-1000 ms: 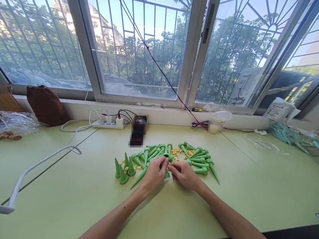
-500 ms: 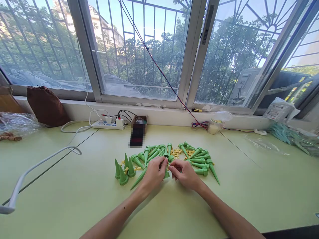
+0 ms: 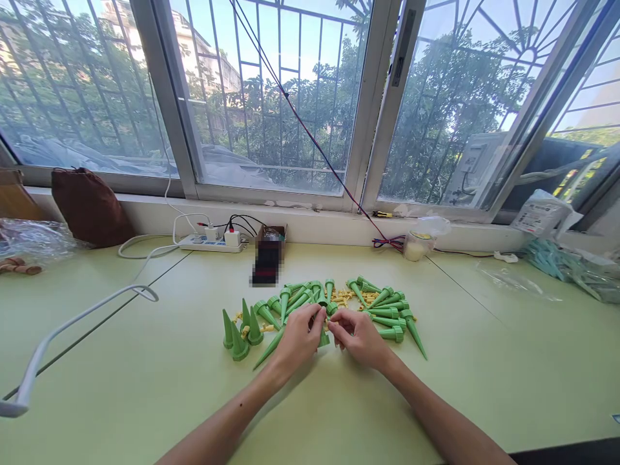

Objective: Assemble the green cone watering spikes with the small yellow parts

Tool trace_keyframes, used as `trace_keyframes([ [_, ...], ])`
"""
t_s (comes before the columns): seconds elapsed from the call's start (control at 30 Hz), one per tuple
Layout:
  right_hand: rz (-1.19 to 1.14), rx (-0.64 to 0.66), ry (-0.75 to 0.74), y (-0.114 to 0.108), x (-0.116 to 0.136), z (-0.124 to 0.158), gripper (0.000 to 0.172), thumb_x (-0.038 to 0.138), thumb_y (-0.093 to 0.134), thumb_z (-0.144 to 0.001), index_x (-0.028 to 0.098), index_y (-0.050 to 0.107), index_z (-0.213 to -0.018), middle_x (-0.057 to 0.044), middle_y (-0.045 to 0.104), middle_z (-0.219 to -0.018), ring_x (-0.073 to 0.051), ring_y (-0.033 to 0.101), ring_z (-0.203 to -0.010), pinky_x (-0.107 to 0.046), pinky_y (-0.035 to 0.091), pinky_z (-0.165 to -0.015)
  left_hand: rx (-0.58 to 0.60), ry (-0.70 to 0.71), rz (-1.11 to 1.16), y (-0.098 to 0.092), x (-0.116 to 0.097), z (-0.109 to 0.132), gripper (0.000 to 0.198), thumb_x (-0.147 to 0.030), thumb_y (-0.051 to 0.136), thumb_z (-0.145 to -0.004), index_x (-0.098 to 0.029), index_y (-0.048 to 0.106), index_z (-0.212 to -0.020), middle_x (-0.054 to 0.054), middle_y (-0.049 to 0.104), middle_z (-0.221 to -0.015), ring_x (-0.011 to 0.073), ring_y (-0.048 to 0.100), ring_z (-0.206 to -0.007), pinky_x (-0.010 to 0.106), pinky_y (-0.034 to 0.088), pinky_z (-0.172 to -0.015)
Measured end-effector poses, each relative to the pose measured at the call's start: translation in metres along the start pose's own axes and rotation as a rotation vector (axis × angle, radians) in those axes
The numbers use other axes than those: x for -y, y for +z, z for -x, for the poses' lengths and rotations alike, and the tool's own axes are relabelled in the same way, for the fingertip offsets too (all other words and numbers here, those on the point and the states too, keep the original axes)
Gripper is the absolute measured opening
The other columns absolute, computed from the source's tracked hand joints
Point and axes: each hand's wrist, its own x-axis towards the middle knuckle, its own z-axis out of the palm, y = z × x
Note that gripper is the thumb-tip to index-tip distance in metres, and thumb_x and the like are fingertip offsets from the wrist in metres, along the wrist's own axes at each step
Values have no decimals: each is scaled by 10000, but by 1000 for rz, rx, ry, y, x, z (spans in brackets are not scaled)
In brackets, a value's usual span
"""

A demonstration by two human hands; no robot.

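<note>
My left hand point(image 3: 303, 332) is closed, thumb and fingers pressed together above a green plastic watering spike point(image 3: 324, 338). Only that spike's wide end shows, just under the fingers. Almost touching it, my right hand point(image 3: 357, 337) pinches something too small and hidden to name. Around both hands lie several more green spikes point(image 3: 387, 312) with ribbed collars, many pointing outward. Small yellow plastic fittings point(image 3: 343, 298) form a loose heap behind the hands. To the left, a cluster of spikes point(image 3: 239, 342) stands upright on its wide ends, with a few yellow fittings point(image 3: 268, 328) nearby.
A white power strip point(image 3: 210, 243) with plugs and a blurred dark object point(image 3: 267, 261) sit at the back. A clear jar point(image 3: 418, 247) stands by the windowsill. A white curved cable or arm point(image 3: 82, 316) crosses the left. Plastic packaging point(image 3: 557, 258) lies at the right.
Hardly anything differs. Both hands hold the same position close together, and the spikes and fittings lie as before.
</note>
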Motion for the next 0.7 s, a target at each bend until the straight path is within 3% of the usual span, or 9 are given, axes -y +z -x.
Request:
trace_keyframes([
  [0.23,31,2,9,0,0,0,416,514,503,-955,182,579,-716,4,591,-540,-126,516,-490,-244,406,-530,-5,1,1,-2,-4,0,366,-369,411,-953,-193,503,-646,-3,526,-640,144,467,-618,277,335,-560],
  [0.43,24,8,-1,0,0,0,341,488,546,-934,169,621,-841,5,593,-584,-132,534,-513,-242,407,-527,7,3,10,-2,-5,1,325,-338,428,-943,-185,578,-697,9,583,-681,149,500,-644,277,365,-591],
  [0.7,22,-17,14,0,1,0,376,510,527,-946,181,595,-776,8,591,-565,-130,527,-504,-245,416,-538,34,-38,71,-4,-9,2,331,-369,433,-936,-188,598,-715,5,552,-672,138,522,-589,251,384,-527],
])
